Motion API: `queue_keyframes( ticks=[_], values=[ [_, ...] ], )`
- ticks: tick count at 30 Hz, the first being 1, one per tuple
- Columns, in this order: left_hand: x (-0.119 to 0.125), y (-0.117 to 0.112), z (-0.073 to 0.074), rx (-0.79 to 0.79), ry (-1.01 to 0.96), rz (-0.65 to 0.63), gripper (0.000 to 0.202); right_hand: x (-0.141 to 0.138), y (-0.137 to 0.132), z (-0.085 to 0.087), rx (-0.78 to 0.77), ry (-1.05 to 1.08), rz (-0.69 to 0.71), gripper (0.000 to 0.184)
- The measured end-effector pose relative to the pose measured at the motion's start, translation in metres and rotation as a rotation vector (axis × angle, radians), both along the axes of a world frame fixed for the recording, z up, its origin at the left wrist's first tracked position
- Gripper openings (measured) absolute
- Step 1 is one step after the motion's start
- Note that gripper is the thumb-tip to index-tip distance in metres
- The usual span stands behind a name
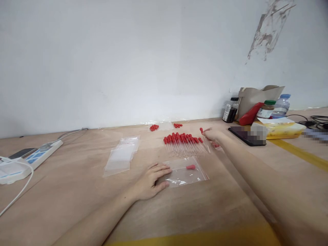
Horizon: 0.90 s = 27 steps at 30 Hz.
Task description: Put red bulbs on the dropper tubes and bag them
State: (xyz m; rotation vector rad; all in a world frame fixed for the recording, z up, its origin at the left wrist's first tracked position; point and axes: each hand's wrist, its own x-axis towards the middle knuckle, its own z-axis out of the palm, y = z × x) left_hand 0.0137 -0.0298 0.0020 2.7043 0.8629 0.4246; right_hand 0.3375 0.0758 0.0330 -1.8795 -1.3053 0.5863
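My left hand (151, 181) lies flat on the table, fingers spread, its fingertips on the left edge of a clear zip bag (179, 176). Inside that bag is a single dropper with a red bulb (190, 167). My right hand (211, 134) reaches forward, thumb and finger pinched on a dropper (201, 130) whose red bulb shows just left of the fingertips. Next to it, a row of several glass droppers (183, 138) lies with red bulbs pointing toward the wall. Partly under my right wrist is another bag with red bulbs (216, 145).
Overlapping empty zip bags (123, 153) lie at the left. Two small heaps of red bulbs (154, 127) sit near the wall. A power strip (33, 160) is far left. At right are a black phone (247, 136), a yellow tissue pack (285, 129), bottles (281, 105) and a grey bag (258, 95).
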Motion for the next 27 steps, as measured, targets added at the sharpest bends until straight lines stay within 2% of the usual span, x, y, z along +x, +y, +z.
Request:
queue_keyframes(
  ticks=[3, 4, 5, 7, 11, 15, 21, 27],
  values=[
    [-0.001, 0.000, 0.000, 0.008, -0.006, 0.006, 0.043, 0.001, -0.026, 0.014, 0.059, 0.240, 0.132, 0.004],
    [-0.001, -0.001, 0.001, 0.008, -0.010, 0.008, 0.044, 0.000, -0.036, 0.015, 0.086, 0.442, 0.204, 0.005],
    [-0.001, -0.001, 0.001, 0.009, -0.012, 0.008, 0.044, -0.001, -0.047, 0.014, 0.108, 0.608, 0.249, 0.006],
    [-0.001, -0.001, 0.002, 0.011, 0.000, -0.002, 0.041, -0.004, -0.064, 0.005, 0.147, 0.784, 0.255, 0.010],
    [-0.001, 0.000, 0.005, 0.022, 0.051, -0.038, 0.032, -0.011, -0.083, -0.027, 0.347, 0.759, 0.133, 0.029],
    [-0.001, 0.000, 0.004, 0.011, 0.054, -0.026, 0.040, -0.014, -0.085, -0.049, 0.397, 0.762, 0.016, 0.041],
    [-0.003, -0.001, 0.002, 0.019, 0.043, 0.033, 0.047, -0.021, -0.085, -0.055, 0.387, 0.835, 0.008, 0.040],
    [-0.001, -0.003, 0.006, 0.004, 0.014, 0.005, 0.038, -0.032, -0.090, -0.051, 0.344, 0.952, -0.059, 0.031]
  ],
)
